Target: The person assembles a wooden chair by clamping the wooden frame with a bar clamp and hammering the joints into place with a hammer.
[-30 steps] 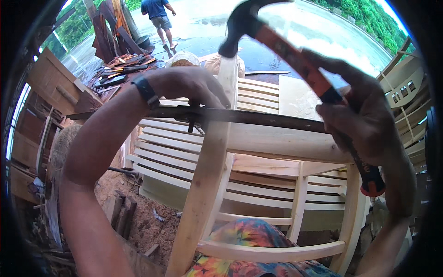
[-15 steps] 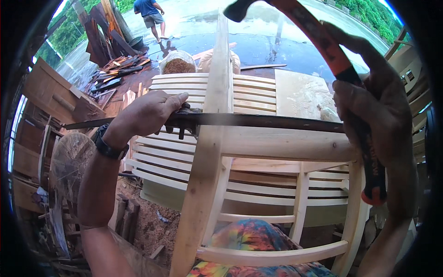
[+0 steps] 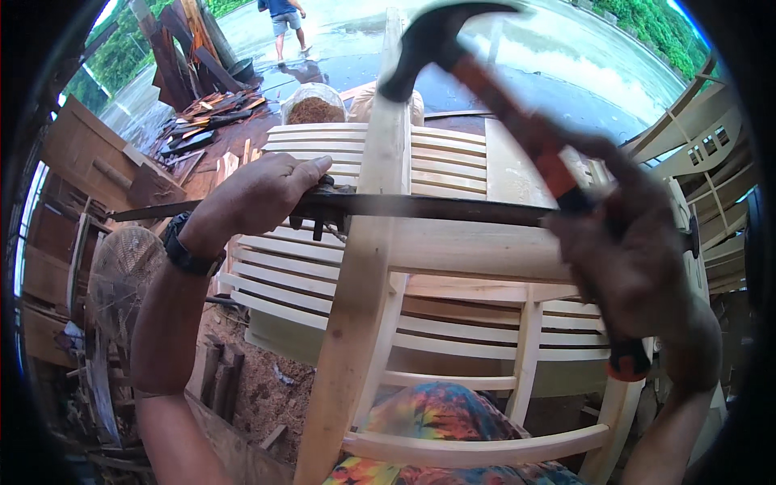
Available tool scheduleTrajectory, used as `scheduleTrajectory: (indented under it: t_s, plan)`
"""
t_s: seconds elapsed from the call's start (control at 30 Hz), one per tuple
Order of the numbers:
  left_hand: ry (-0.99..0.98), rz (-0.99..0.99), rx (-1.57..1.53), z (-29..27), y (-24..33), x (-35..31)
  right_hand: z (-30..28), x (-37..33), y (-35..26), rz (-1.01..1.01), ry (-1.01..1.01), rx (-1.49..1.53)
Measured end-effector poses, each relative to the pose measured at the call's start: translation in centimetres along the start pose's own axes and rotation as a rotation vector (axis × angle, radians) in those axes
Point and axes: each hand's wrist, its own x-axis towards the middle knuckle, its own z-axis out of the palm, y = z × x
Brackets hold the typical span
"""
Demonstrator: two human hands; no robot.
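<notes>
Above the pale wooden chair frame (image 3: 453, 250), the right hand (image 3: 638, 267) is gripping a hammer (image 3: 493, 89), while the left hand (image 3: 259, 198) is clasping a dark metal bar (image 3: 436, 208) lying across it; an upright post (image 3: 364, 267) is blocking the slats (image 3: 453, 153).

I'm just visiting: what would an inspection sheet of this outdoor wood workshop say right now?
Surface: sawdust-strewn ground.
Job's things: unfinished wooden chair frame; long dark metal bar across it; hammer with orange handle.
Clutter: scrap planks, sack of sawdust, fan.
Grippers: left hand presses the bar down; right hand grips the raised hammer.
Cables: nothing seen.
Surroundings: wet pavement, trees, a person walking away.
</notes>
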Motion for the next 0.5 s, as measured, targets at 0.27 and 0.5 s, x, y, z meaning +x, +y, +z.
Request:
scheduleTrajectory:
  t_s: [0.27, 0.5]
  plan:
    - [0.022, 0.007, 0.049, 0.7, -1.3, -0.7, 0.5, 0.5, 0.0, -0.004, 0.121, 0.132]
    - [-0.105, -0.109, 0.032, 0.4, -0.2, -0.2, 2.0, 0.3, 1.9, -0.203, -0.156, -0.134]
